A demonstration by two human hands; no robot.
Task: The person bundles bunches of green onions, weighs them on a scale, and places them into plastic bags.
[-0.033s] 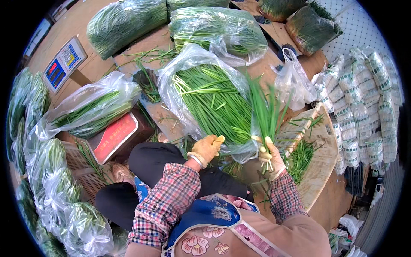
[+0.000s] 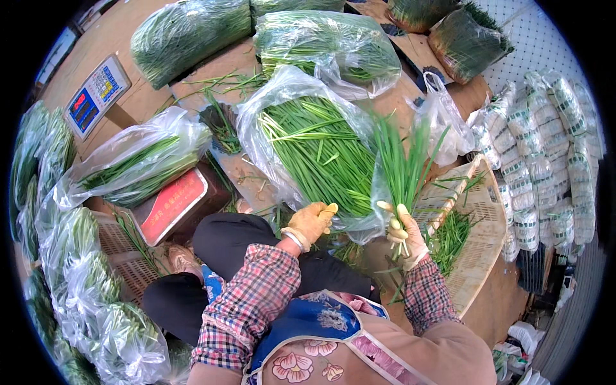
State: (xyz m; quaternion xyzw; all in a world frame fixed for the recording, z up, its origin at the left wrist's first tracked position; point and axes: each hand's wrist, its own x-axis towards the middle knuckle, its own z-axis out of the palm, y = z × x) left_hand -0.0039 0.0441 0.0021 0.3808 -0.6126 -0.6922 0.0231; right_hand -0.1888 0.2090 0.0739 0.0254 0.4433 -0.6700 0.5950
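The right grip point(image 2: 414, 239) clamps green stalks point(image 2: 399, 160) by their pale ends point(image 2: 398, 234), probably keeping them aligned; leftward, the left grip point(image 2: 308, 226) curls beside the clear bag point(image 2: 254, 119), its hold unclear.

Right hand point(image 2: 406, 239) hides part of the green stalks point(image 2: 399, 160); their tips blur. Left hand point(image 2: 310, 226): palm out of sight, contents indeterminate. Rear wrapped bundle point(image 2: 298, 6) runs off upper edge. Scale display point(image 2: 84, 112) illegible.

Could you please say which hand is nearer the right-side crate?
Right: the right hand, holding stalks, is just left of the crate; the left hand is farther left, by the open bag.
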